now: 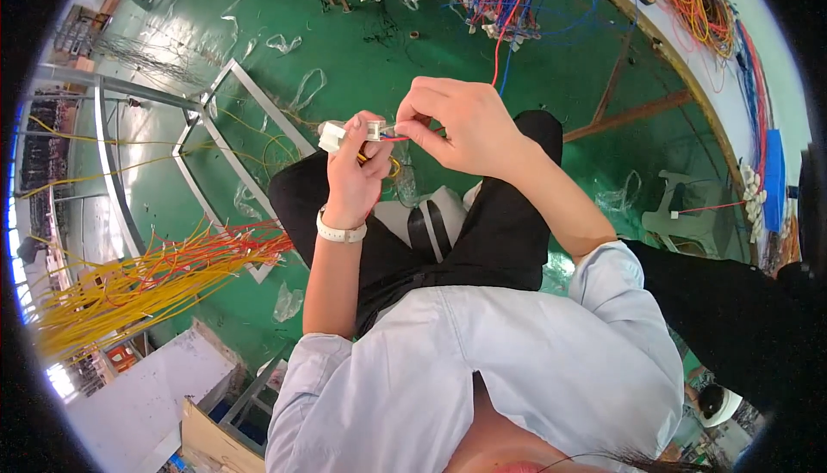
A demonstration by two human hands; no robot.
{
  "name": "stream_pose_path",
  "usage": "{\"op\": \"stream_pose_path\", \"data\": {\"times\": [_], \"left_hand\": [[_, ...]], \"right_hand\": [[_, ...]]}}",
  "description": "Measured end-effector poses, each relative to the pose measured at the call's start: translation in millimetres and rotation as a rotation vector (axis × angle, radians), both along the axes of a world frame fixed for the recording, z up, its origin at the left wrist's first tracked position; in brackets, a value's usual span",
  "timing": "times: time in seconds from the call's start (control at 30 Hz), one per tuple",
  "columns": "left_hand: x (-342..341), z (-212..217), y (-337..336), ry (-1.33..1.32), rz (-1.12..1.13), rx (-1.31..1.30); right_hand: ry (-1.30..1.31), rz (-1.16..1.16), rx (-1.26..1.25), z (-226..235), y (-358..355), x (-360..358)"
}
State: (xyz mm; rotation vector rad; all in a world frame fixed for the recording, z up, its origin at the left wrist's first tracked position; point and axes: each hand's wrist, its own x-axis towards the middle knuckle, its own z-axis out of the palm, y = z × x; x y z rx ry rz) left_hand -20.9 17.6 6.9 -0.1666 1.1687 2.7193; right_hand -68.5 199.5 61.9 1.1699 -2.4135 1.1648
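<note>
- A small white connector (334, 135) was gripped in the closed left hand (353, 171).
- A red wire (394, 137) was pinched by the right hand (457, 124), just beside that grip.
- Yellow wires (138, 288) were seen well below the grip.

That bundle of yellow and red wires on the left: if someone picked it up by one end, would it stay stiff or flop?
Probably flop. The yellow and red wire bundle is made of many thin strands that already bend and fan apart at the free end. It looks light for its length, and loose strands would likely snag or tangle.
</note>
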Motion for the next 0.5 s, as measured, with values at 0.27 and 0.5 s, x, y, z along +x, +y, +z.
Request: {"op": "stream_pose_path", "data": {"times": [0.27, 0.5], "left_hand": [[-2.1, 4.3, 7.3, 0.104, 0.079, -0.381], [-2.3, 14.6, 6.7, 0.177, 0.077, -0.557]], "right_hand": [[0.088, -0.065, 0.022, -11.6, -3.8, 2.0], [-0.059, 0.014, -0.196, -26.7, -5.2, 0.9]]}}
